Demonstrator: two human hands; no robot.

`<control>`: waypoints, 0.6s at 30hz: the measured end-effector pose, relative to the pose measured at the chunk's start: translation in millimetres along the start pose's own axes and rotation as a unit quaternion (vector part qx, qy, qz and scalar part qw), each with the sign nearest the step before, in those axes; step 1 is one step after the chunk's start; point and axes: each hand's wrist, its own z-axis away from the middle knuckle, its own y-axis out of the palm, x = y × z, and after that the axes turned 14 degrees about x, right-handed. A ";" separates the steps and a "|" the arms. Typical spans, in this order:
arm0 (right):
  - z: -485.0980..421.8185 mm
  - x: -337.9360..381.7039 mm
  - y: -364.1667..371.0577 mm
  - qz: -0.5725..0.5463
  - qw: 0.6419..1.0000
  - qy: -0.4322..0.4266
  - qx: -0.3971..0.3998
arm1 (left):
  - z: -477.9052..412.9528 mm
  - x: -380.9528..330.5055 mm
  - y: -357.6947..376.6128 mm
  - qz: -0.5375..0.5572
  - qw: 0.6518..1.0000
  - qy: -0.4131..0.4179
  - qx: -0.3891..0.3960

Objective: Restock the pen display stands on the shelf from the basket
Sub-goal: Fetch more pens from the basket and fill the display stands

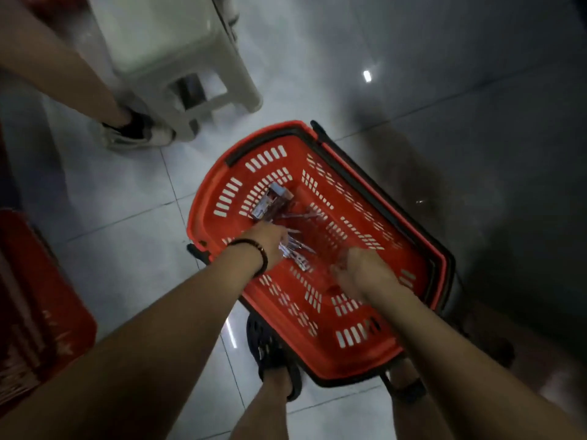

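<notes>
A red plastic basket (222, 198) with black handles stands on the tiled floor below me. Inside lie a small printed box (271, 203) near the far left wall and several loose pens (306, 217) on the bottom. My left hand (270, 241), with a dark bracelet at the wrist, reaches into the basket and grips a bundle of pens (293, 252). My right hand (362, 271) is also inside the basket, blurred, fingers curled down toward the bottom; whether it holds anything I cannot tell. No shelf or display stand is in view.
A white plastic stool (178, 58) stands beyond the basket at upper left. Another person's leg and shoe (133, 131) are beside it. A red crate (35, 296) sits at the left edge. My own feet (276, 360) are under the basket's near edge.
</notes>
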 end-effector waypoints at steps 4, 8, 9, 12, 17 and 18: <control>-86.0 -25.9 26.2 -0.021 0.999 0.016 0.041 | -105.7 8.1 14.6 -0.059 0.995 -0.021 0.074; -137.0 -47.2 48.3 -0.051 0.996 0.034 0.058 | -165.0 10.8 41.9 -0.129 0.989 0.001 0.074; -144.5 -50.1 54.5 -0.059 0.996 0.037 0.063 | -173.1 13.0 52.0 -0.149 0.986 0.007 0.068; -159.6 -51.7 69.3 -0.105 0.992 0.034 0.060 | -192.9 25.5 72.9 -0.202 0.978 0.000 0.053; -170.1 -48.7 81.2 -0.137 0.987 0.034 0.078 | -215.9 39.7 81.7 -0.228 0.973 -0.026 0.022; -169.8 -48.6 83.1 -0.140 0.986 0.035 0.086 | -216.6 38.0 82.5 -0.243 0.969 -0.030 0.033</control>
